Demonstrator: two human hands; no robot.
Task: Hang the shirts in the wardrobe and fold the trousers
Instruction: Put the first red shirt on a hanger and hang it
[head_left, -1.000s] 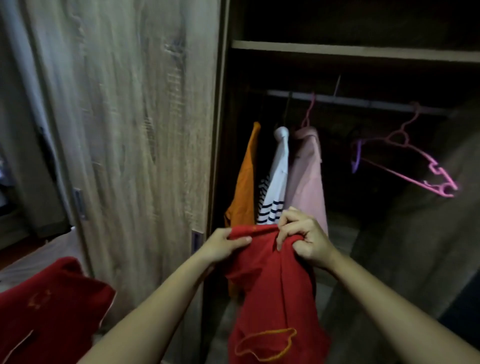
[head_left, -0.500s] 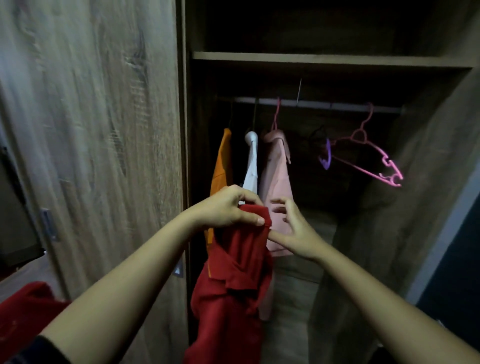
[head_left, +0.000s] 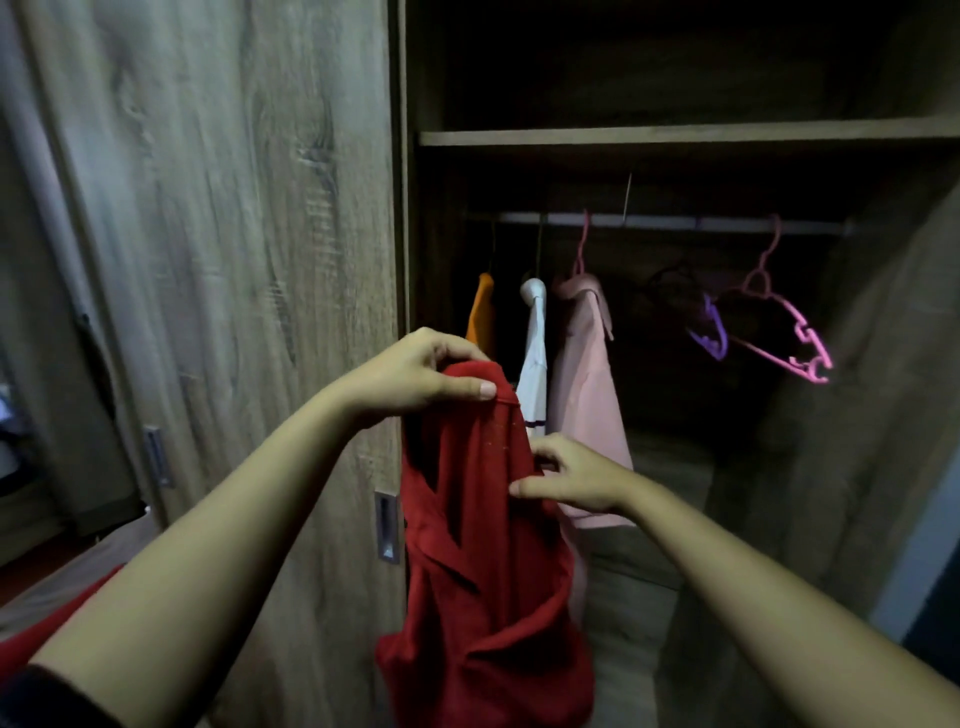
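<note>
A red shirt (head_left: 478, 545) hangs limp in front of the open wardrobe. My left hand (head_left: 415, 374) grips its top edge from above. My right hand (head_left: 571, 478) pinches the fabric lower down on its right side. Behind it, on the rail (head_left: 675, 224), hang an orange shirt (head_left: 480, 312), a white shirt (head_left: 535, 358) and a pink shirt (head_left: 584, 374). Further right on the rail hang an empty pink hanger (head_left: 784, 332) and a purple hanger (head_left: 709, 332).
The wooden wardrobe door (head_left: 234, 260) stands at the left with a metal handle (head_left: 387, 527). A shelf (head_left: 675, 137) runs above the rail. Another red garment (head_left: 57, 613) lies on a bed at the lower left.
My left hand lifted the red shirt's top higher. My right hand slid down its right side. The view moved closer to the wardrobe opening.
</note>
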